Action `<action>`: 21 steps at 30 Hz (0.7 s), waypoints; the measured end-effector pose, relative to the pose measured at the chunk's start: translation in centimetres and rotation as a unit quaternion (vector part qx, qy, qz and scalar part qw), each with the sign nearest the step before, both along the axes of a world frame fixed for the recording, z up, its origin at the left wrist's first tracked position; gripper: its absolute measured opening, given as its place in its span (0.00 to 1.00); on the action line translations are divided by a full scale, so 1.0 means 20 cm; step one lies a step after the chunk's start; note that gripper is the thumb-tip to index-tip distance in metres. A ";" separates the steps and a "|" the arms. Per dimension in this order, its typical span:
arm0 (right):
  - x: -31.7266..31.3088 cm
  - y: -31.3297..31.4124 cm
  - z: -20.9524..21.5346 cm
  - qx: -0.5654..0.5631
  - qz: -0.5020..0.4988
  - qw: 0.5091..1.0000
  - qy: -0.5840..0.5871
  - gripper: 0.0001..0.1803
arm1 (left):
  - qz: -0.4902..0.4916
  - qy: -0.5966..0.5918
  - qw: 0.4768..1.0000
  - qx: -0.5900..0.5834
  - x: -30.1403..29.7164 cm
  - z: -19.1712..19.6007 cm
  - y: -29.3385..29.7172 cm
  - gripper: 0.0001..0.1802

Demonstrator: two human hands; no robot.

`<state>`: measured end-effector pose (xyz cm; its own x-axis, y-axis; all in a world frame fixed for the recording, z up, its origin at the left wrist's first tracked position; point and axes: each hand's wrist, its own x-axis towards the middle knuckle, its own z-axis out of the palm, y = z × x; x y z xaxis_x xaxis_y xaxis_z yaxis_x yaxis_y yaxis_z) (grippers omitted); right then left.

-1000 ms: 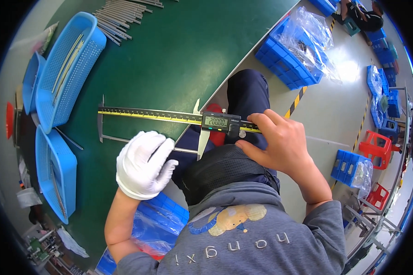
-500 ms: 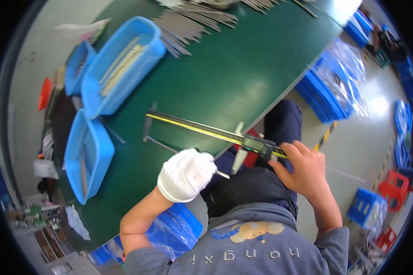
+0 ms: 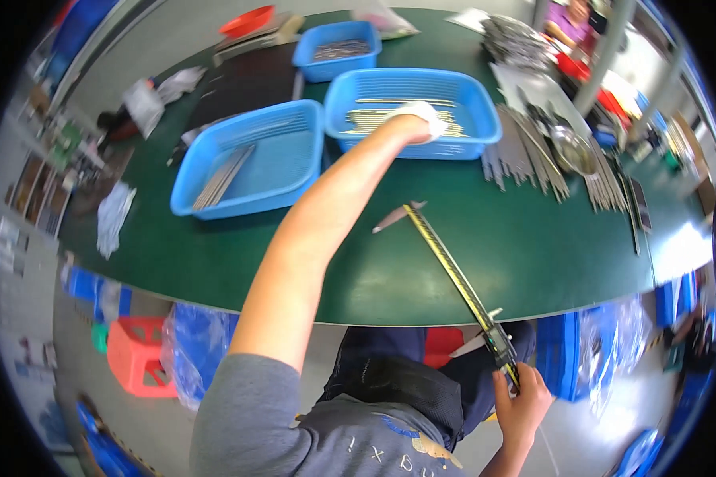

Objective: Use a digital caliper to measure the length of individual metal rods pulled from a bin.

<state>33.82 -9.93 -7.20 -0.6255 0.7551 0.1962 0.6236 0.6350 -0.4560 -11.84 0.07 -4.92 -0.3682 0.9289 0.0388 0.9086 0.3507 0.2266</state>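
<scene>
My right hand (image 3: 525,401) is closed around the display end of a long digital caliper (image 3: 460,282). The caliper's far jaw reaches out over the green table, and its jaws are spread wide with nothing between them. Stretched out far ahead, my left hand (image 3: 426,119), in a white glove, is over the middle blue basket (image 3: 469,147). Pale thin rods (image 3: 366,121) lie in that basket beside and beneath the glove. The left fingers are hidden behind the wrist and glove, so whether they grip a rod does not show.
The left blue basket (image 3: 254,205) holds several grey rods (image 3: 224,176). A smaller blue basket (image 3: 302,60) stands behind. Bundles of metal rods (image 3: 517,155) and a metal bowl (image 3: 574,151) lie at right on the green table (image 3: 358,278). Another person (image 3: 569,28) is at the far right.
My left hand, earlier holding a thin metal rod by the caliper, has moved forward into the middle basket. The view has turned, and the right hand still holds the caliper.
</scene>
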 end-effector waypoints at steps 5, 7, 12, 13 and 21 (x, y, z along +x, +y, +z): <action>0.02 0.04 0.00 -0.025 0.003 1.000 -0.002 0.13 | 0.119 0.027 0.992 0.015 0.01 0.15 -0.28 0.23; 0.03 0.05 -0.01 -0.026 0.005 1.000 0.003 0.14 | 0.200 0.072 0.976 0.051 -0.10 0.25 -0.53 0.20; 0.02 0.08 0.00 -0.004 0.009 1.000 0.018 0.15 | 0.411 0.140 0.877 -0.204 -0.34 0.27 -1.11 0.19; 0.03 0.09 -0.01 -0.007 0.011 1.000 0.016 0.14 | 0.385 0.206 0.872 -0.220 -0.34 0.19 -1.20 0.19; 0.03 0.10 0.00 -0.015 0.008 1.000 0.006 0.15 | 0.387 0.099 0.898 -0.182 -0.43 0.18 -1.30 0.19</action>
<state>34.38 -7.95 -7.10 -0.6357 0.7506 0.1802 0.6080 0.6307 -0.4822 -20.44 -25.86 -1.28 -0.9288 0.3618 -0.0795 0.3703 0.9130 -0.1713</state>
